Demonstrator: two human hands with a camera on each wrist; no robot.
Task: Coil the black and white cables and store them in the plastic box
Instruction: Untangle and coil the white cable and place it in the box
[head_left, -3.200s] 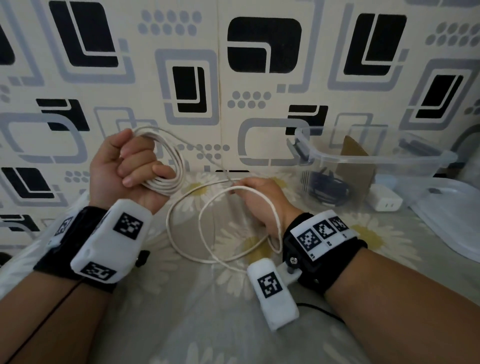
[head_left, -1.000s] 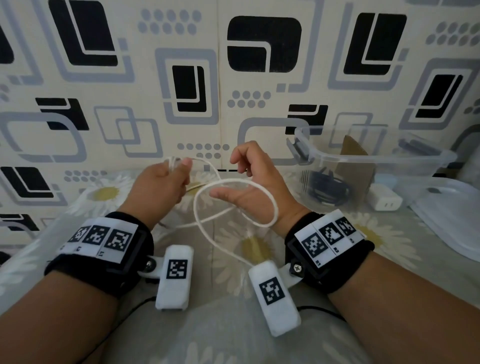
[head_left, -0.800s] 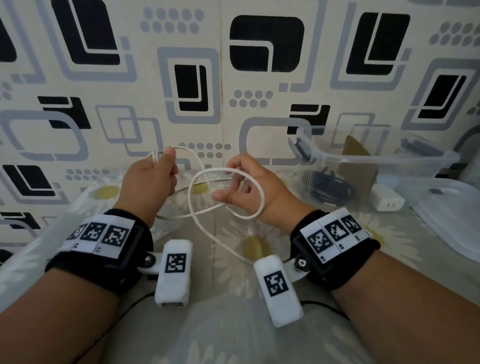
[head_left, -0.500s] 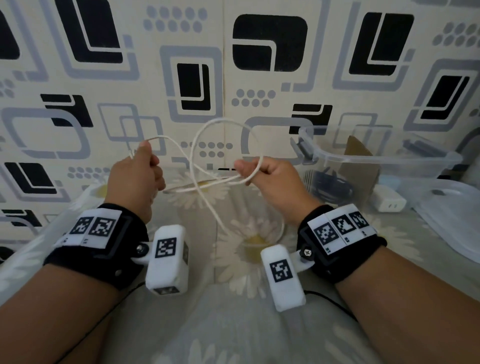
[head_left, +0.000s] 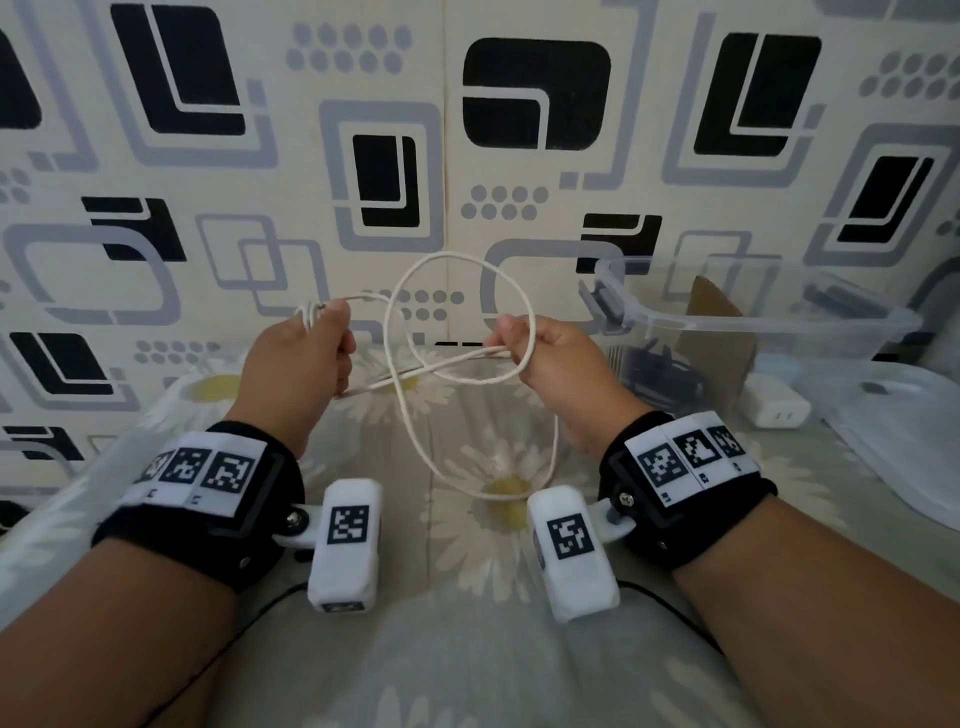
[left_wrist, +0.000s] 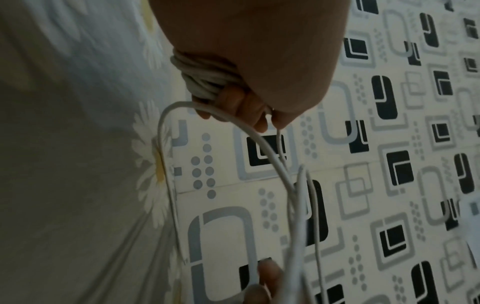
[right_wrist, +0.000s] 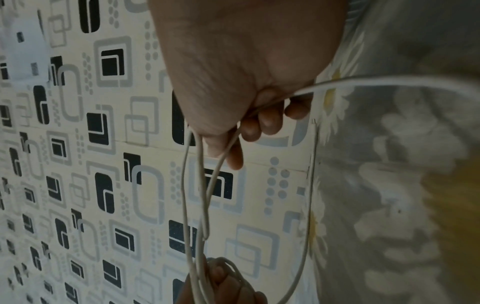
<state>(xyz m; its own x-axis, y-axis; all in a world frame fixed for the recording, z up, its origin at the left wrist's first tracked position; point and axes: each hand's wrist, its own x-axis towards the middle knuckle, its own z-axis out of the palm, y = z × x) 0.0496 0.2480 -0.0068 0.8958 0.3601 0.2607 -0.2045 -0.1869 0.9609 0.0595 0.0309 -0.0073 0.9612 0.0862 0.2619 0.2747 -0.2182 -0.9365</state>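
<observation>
Both hands are up off the bed and both are clenched on the white cable (head_left: 410, 421). The left hand (head_left: 298, 364) is fisted round a bundle of gathered turns, which the left wrist view shows bunched tight under the curled fingers (left_wrist: 233, 102), with a short bend poking out above the knuckles. The right hand (head_left: 553, 364) pinches several strands between thumb and curled fingers, and 1 big loop stands up between the 2 hands while a long slack loop hangs down onto the daisy-print bed sheet (head_left: 467, 649). The risk, as I read it: that standing loop crosses over the strands stretched between the hands, so a pull apart could cinch it into a knot instead of a neat wrap; and if the left grip eases, the bundle may spring open. The hanging slack could also snag a wrist camera. Out to the right, the clear plastic box (head_left: 753, 322) sits open on the bed against the patterned wall, with what looks like the black cable (head_left: 660, 376) already inside, coiled. A white charger (head_left: 774, 405) lies just beside the box, and the box's lid (head_left: 893, 431) rests further right.
</observation>
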